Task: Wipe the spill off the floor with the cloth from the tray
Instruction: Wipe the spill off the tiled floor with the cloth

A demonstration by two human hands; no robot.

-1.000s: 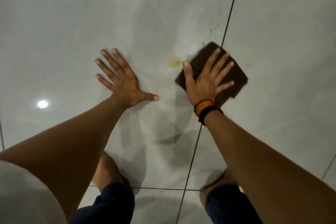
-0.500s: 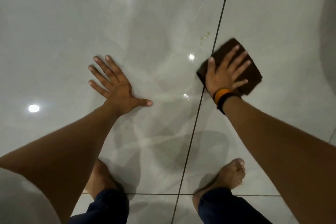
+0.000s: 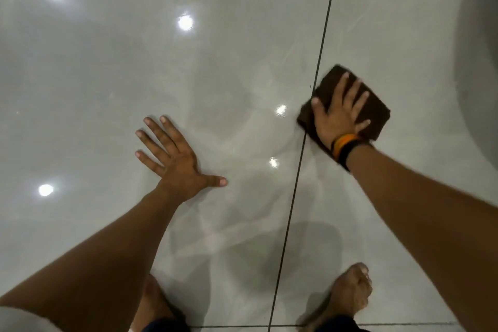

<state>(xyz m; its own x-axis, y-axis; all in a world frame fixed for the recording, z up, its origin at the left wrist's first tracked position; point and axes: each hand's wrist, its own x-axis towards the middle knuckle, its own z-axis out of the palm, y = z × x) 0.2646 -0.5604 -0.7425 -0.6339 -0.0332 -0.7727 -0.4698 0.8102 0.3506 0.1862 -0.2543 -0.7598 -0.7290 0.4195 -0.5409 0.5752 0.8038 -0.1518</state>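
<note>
A folded dark brown cloth (image 3: 376,110) lies flat on the glossy light grey floor, just right of a dark grout line (image 3: 320,56). My right hand (image 3: 338,116) presses down on the cloth with fingers spread; orange and black bands sit on its wrist. My left hand (image 3: 175,159) rests palm down on the floor to the left, fingers apart, holding nothing. No yellow spill shows on the floor around the cloth; what is under the cloth is hidden.
My bare feet (image 3: 347,296) and dark trouser knees are at the bottom edge. Ceiling lights reflect as bright spots (image 3: 185,22) on the tiles. A dark rounded shape (image 3: 479,67) fills the right edge. No tray is in view.
My right hand slid the cloth rightward across the grout line. The yellowish spill seen a second ago left of the line no longer shows. My left hand stayed planted.
</note>
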